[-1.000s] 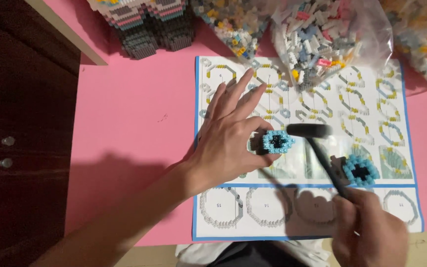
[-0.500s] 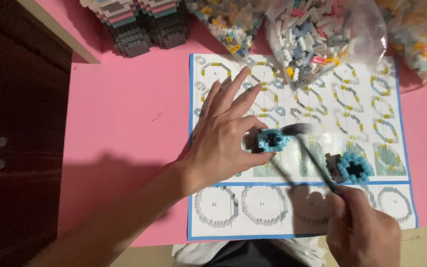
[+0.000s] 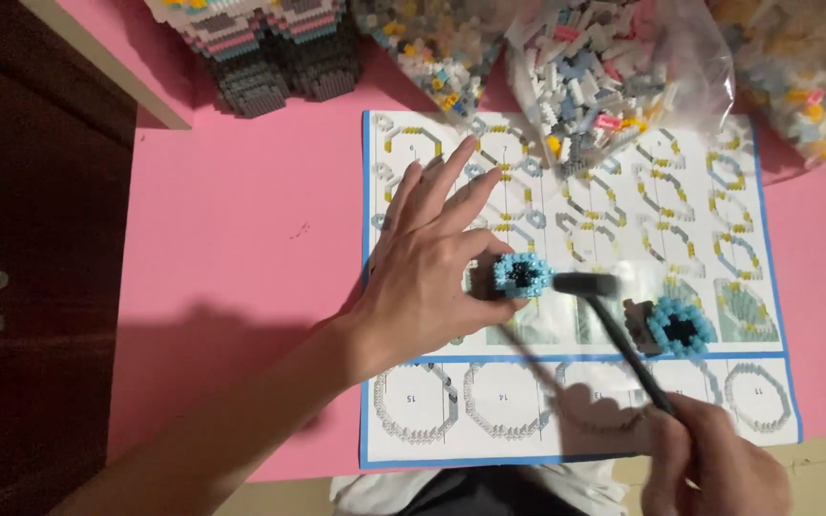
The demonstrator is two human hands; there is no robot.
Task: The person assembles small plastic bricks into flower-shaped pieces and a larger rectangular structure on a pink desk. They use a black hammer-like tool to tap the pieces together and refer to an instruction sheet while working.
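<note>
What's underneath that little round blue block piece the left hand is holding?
The round blue brick piece rests on a blue-bordered paper instruction sheet on the pink table. The left hand pinches it; the diagrams directly beneath are covered.

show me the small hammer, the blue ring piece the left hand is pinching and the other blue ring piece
small hammer [image 3: 585,284]: head view, on its dark head.
pinched blue ring piece [image 3: 522,274]: head view, on its dark centre.
other blue ring piece [image 3: 681,327]: head view, on its dark centre, lying on the sheet.
</note>
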